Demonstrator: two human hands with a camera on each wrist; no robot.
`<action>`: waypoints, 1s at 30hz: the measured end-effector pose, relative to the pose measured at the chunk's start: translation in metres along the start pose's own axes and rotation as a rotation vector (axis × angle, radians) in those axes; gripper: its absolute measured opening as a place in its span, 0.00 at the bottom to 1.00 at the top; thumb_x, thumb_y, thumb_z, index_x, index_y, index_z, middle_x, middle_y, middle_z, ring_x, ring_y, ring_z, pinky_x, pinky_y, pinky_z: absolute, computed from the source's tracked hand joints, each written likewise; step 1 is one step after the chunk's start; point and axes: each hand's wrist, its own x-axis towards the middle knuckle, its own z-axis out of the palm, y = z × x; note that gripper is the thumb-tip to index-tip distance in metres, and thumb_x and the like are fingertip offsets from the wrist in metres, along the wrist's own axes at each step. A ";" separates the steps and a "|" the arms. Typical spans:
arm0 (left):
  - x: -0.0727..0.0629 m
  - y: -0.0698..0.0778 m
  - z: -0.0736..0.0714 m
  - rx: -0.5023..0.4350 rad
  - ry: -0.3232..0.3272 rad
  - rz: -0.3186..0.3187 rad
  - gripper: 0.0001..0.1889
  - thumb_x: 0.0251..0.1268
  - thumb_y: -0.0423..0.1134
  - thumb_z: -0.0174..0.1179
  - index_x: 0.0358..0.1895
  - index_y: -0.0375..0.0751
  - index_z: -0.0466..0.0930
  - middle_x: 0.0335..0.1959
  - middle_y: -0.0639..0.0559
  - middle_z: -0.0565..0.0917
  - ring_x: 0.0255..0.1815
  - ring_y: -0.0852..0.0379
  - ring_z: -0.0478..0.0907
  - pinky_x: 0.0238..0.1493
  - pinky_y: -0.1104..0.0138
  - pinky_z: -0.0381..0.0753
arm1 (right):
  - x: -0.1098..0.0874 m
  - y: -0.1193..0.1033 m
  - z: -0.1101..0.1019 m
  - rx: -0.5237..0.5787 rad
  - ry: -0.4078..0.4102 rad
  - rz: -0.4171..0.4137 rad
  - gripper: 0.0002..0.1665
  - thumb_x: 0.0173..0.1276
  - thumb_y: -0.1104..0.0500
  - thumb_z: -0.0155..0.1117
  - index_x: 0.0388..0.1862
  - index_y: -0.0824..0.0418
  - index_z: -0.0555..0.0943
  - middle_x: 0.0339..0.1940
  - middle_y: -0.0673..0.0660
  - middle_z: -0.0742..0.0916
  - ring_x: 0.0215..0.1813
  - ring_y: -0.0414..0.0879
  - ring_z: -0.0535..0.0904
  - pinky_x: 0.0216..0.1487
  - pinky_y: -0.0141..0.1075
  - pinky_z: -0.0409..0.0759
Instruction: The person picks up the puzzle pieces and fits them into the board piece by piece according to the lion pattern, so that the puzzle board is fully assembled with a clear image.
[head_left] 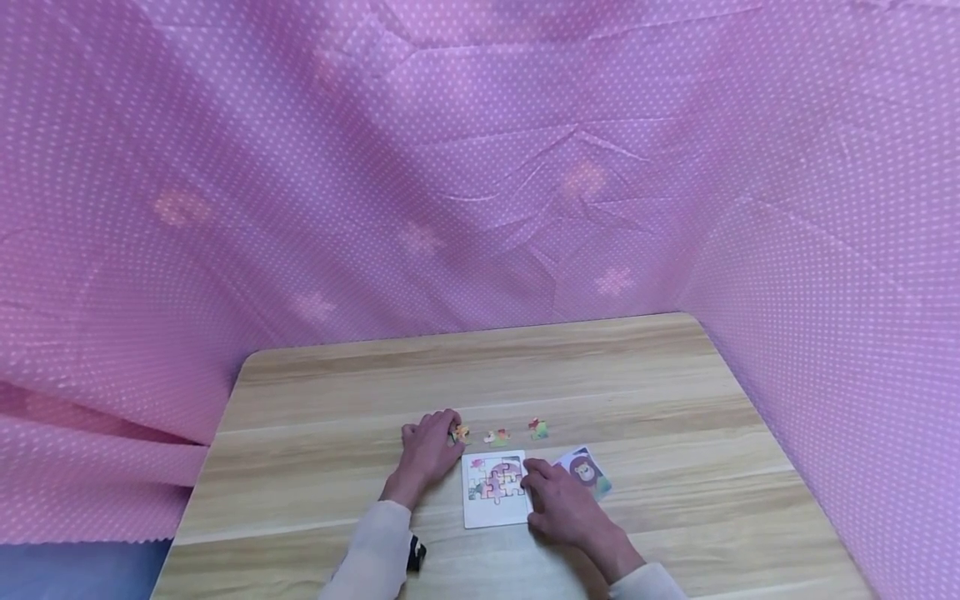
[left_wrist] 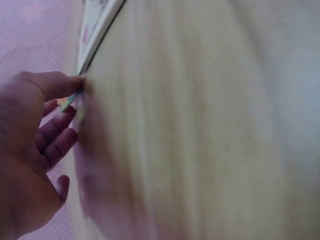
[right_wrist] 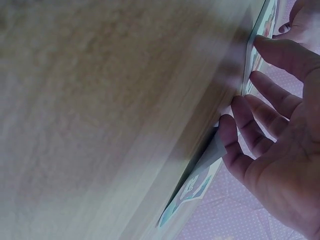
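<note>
A square white puzzle board (head_left: pixel 495 514) lies on the table, a partly filled picture of several interlocking pieces (head_left: pixel 496 481) inside its frame. Just past its upper left corner, my left hand (head_left: pixel 429 450) has a small colourful puzzle piece (head_left: pixel 462 433) at its fingertips. The left wrist view shows that piece's green edge (left_wrist: pixel 68 103) between thumb and fingers. My right hand (head_left: pixel 566 504) rests along the board's right side, with its thumb (right_wrist: pixel 280 54) and fingertips at the rim. A lion picture card (head_left: pixel 585 472) lies partly beneath that hand.
Two more spots of loose pieces, one in the middle (head_left: pixel 498 437) and one to the right (head_left: pixel 537 428), lie beyond the board. A small black object (head_left: pixel 416 553) is beside the left sleeve. Pink dotted cloth (head_left: pixel 480 208) hangs around the wooden table (head_left: pixel 337 383).
</note>
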 end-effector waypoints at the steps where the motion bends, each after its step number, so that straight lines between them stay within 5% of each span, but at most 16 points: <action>1: 0.000 -0.001 0.000 -0.016 0.004 -0.001 0.17 0.55 0.46 0.64 0.49 0.54 0.75 0.42 0.59 0.81 0.46 0.57 0.72 0.50 0.53 0.61 | 0.001 0.000 0.000 -0.001 0.001 0.000 0.28 0.50 0.52 0.72 0.53 0.57 0.81 0.67 0.59 0.76 0.61 0.57 0.77 0.62 0.50 0.76; 16: -0.011 -0.006 0.001 -0.166 0.049 -0.038 0.10 0.68 0.41 0.52 0.51 0.56 0.75 0.38 0.60 0.81 0.43 0.57 0.74 0.49 0.55 0.63 | 0.005 -0.004 0.000 0.018 0.014 0.020 0.28 0.48 0.52 0.74 0.51 0.56 0.81 0.66 0.58 0.77 0.60 0.57 0.78 0.61 0.51 0.76; 30: -0.054 0.006 -0.003 -0.296 0.042 -0.005 0.10 0.67 0.40 0.54 0.49 0.53 0.76 0.26 0.66 0.75 0.36 0.63 0.71 0.49 0.56 0.63 | 0.004 -0.003 0.001 0.022 -0.011 0.019 0.29 0.48 0.51 0.74 0.51 0.56 0.81 0.67 0.58 0.77 0.62 0.57 0.77 0.62 0.51 0.76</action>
